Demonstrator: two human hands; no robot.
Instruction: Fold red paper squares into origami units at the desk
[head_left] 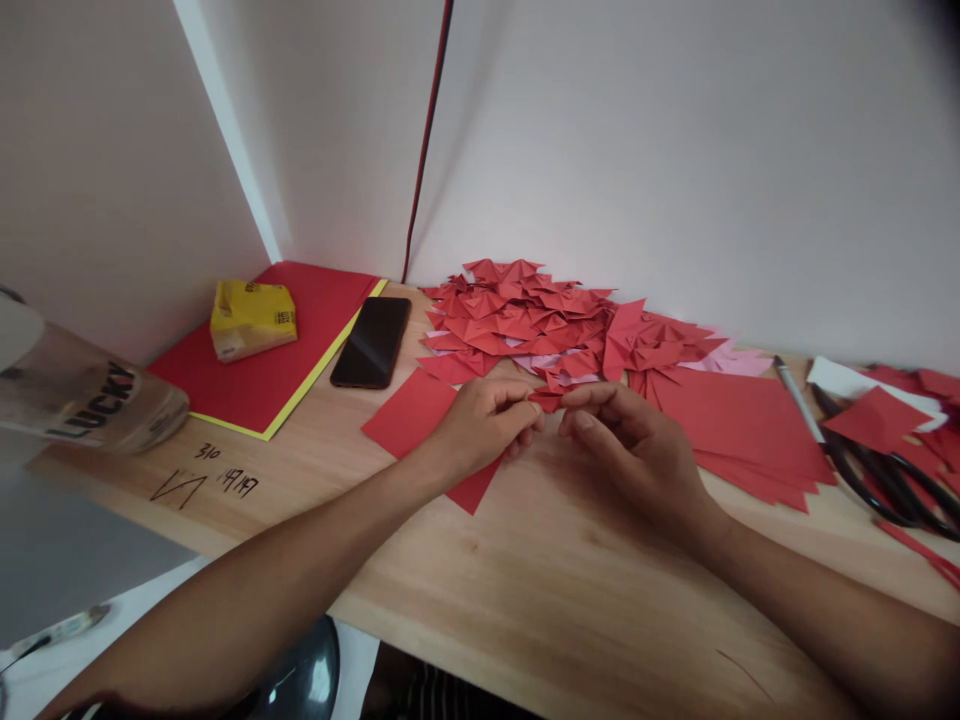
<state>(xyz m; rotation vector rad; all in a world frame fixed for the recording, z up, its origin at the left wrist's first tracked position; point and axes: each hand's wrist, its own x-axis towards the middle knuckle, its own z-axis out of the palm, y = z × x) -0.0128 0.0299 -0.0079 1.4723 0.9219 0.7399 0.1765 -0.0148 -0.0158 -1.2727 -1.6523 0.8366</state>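
A small folded red paper piece (547,400) is held up just above the wooden table. My left hand (491,420) pinches its left end between thumb and fingers. At its right end, the curled fingers of my right hand (637,440) close on the tip; the exact contact there is partly hidden. Beneath my left hand lies a flat red paper sheet (409,415). Behind both hands spreads a heap of folded red paper pieces (517,310), with some pink ones among them. To the right is a stack of red paper sheets (750,425).
Black-handled scissors (862,480), a pen (799,400) and red scraps lie at the right. Leftward are a phone (372,342), red and yellow sheets (322,300) with a yellow packet (253,318) on top, and a clear bottle (112,400). A wall stands behind the table.
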